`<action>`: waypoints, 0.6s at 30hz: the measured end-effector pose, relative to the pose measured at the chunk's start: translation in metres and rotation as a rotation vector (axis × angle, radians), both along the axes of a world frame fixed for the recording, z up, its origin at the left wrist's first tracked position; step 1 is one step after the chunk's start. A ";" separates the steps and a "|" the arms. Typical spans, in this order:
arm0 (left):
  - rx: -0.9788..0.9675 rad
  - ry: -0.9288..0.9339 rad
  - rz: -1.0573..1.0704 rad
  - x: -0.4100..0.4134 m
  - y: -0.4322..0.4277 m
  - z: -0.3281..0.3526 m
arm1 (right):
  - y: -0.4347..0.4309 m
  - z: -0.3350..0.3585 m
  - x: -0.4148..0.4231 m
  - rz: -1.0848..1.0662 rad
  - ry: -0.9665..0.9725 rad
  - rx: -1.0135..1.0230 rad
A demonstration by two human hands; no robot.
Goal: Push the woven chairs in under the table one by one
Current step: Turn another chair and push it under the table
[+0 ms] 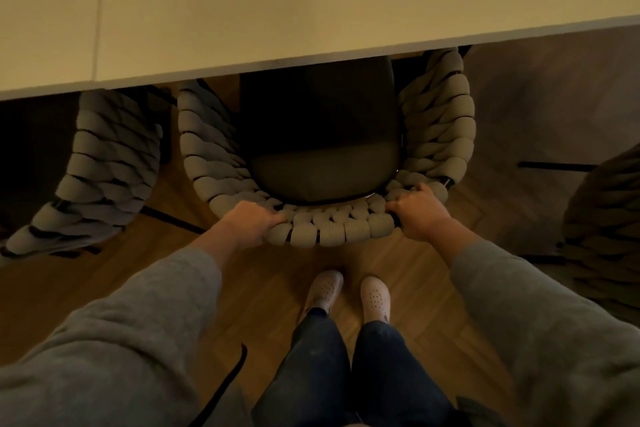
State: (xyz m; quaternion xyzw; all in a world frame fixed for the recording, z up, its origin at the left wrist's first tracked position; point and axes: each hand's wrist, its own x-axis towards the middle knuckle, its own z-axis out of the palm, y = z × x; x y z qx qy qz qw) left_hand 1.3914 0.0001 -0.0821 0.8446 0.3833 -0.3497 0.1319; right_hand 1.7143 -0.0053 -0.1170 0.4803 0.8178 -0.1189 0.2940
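left hand (250, 222), right hand (420, 216) | both grip chunky rope-woven chair (332, 229) curved backrest

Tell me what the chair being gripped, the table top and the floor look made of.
The chair is thick, pale, matte rope or cord braided round a dark frame, likely metal; its seat cushion looks like dark fabric. The table top is smooth, pale and matte, perhaps laminate or painted board; no grain shows. The floor is brown wood or wood-look planks, with seams visible.

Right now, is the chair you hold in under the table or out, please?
Partly in: the table covers the seat front of the middle chair; its woven back sticks out.
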 end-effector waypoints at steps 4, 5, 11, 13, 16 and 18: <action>-0.001 0.023 -0.021 0.001 0.002 -0.006 | 0.003 0.001 0.000 0.029 -0.017 0.007; -0.012 0.030 -0.014 0.001 0.003 -0.009 | 0.003 0.003 -0.001 0.025 -0.021 0.002; -0.077 -0.055 0.055 0.003 -0.004 -0.010 | -0.012 0.013 0.003 -0.067 0.083 -0.012; -0.078 -0.189 0.093 0.025 -0.007 0.001 | -0.027 0.017 0.012 -0.152 0.210 0.046; -0.003 -0.374 0.019 0.083 -0.001 0.012 | -0.057 0.025 0.049 -0.341 0.325 0.148; 0.068 -0.478 -0.079 0.129 0.002 0.015 | -0.078 0.031 0.086 -0.456 0.310 0.193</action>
